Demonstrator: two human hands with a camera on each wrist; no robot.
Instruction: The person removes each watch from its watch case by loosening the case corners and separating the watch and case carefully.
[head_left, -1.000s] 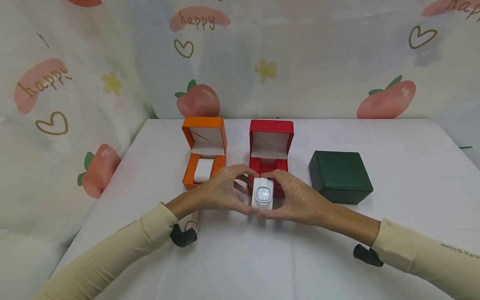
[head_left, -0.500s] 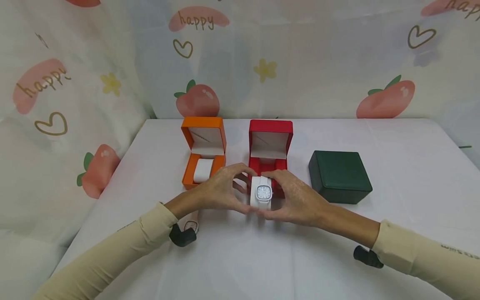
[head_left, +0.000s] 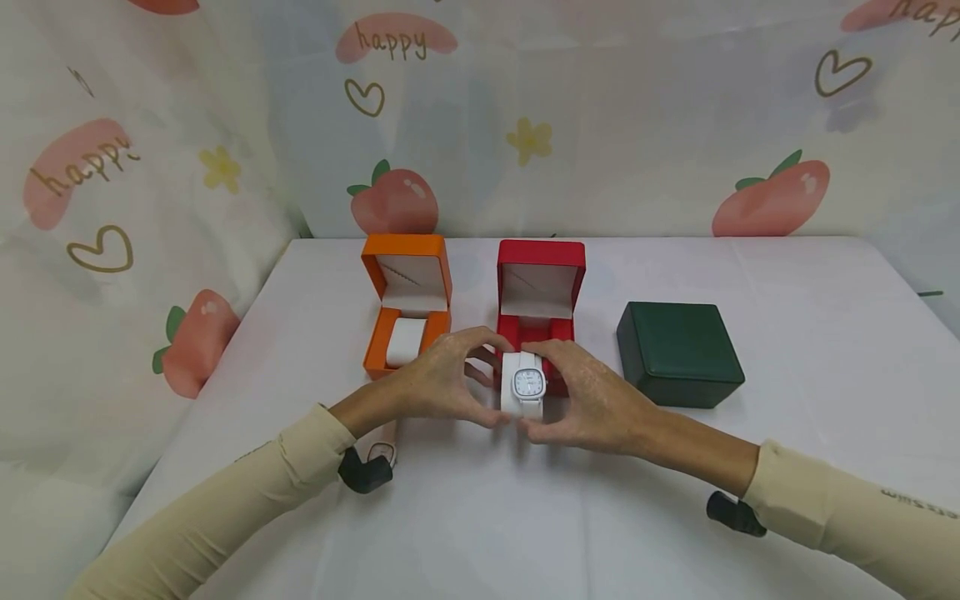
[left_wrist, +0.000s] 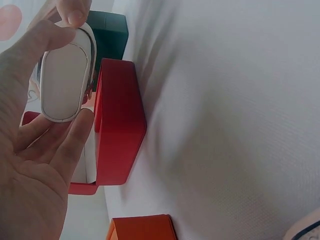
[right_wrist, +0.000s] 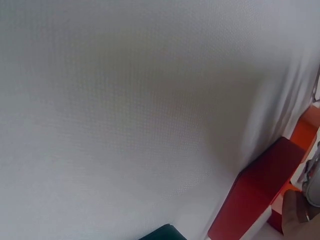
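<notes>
A white wristwatch (head_left: 529, 383) with a squarish face is strapped round a white watch cushion (head_left: 509, 385), nearer the cushion's right end. My left hand (head_left: 453, 379) grips the cushion's left end, thumb on the near side and fingers on the far side. In the left wrist view the oval end of the cushion (left_wrist: 64, 82) faces the camera. My right hand (head_left: 603, 400) pinches the watch from the right, between thumb and index finger. Both hands hold it over the front of the open red watch box (head_left: 542, 252); that box's front is partly hidden.
Left of the red box stands an open orange watch box (head_left: 406, 244) with a white cushion (head_left: 406, 342) inside. A closed dark green box (head_left: 678, 342) is on the right. A pink-strapped watch (head_left: 382, 452) lies on the white table (head_left: 480, 525) below the left wrist.
The watch has slid a little to the right along its cushion, while the cushion has shifted slightly left. Both hands stay nearly in place.
</notes>
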